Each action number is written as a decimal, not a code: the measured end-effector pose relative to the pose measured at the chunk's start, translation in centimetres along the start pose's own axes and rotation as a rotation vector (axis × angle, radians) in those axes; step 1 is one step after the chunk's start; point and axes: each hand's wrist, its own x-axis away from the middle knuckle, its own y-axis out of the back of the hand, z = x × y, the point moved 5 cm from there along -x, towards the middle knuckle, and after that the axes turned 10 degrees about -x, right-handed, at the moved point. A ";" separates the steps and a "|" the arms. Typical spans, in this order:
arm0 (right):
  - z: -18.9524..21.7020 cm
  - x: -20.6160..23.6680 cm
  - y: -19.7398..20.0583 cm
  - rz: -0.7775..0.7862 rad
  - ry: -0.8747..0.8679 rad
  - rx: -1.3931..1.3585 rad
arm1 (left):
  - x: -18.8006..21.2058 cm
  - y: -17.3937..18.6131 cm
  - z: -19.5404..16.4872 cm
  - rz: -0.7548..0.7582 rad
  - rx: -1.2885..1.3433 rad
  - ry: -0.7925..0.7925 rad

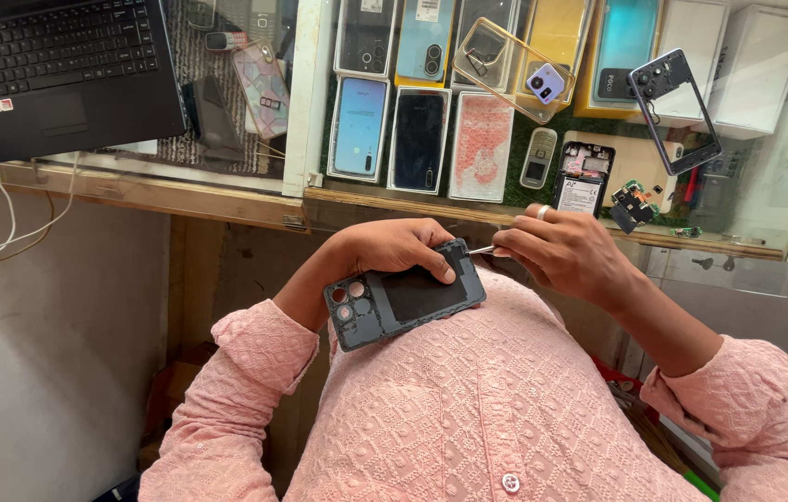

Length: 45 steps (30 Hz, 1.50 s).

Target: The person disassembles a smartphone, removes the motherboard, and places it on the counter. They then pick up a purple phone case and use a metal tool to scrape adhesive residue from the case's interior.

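My left hand (392, 247) grips a dark blue-grey phone back frame (403, 297) with several round camera holes, held against my pink shirt. My right hand (566, 253), with a ring on one finger, pinches a thin metal tool (481, 249) whose tip touches the frame's upper right corner. Both hands are close to my chest, below the edge of a glass counter (468, 212).
On the counter lie an opened phone with its battery showing (582, 177), a loose phone frame (675, 112), a small circuit part (633, 204), a clear case (510, 67) and a black laptop (64, 70). Phones and cases lie under the glass. White cables (3, 223) hang at left.
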 end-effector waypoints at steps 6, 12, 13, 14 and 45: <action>-0.7 0.6 -0.3 0.074 -0.146 -0.177 | 0.1 -0.3 0.0 0.021 0.055 0.008; 0.7 -0.2 1.4 -0.102 0.057 0.002 | 0.2 -0.4 -0.1 0.015 0.038 0.017; 0.9 -0.2 1.6 -0.127 0.093 0.047 | 0.2 -0.4 -0.1 0.012 0.031 0.018; 0.8 -0.2 1.4 -0.107 0.074 0.044 | 0.1 -0.4 -0.1 0.007 0.024 0.019; -0.1 -0.9 0.0 0.090 -0.215 -0.286 | 0.3 -0.4 0.3 -0.016 -0.008 0.024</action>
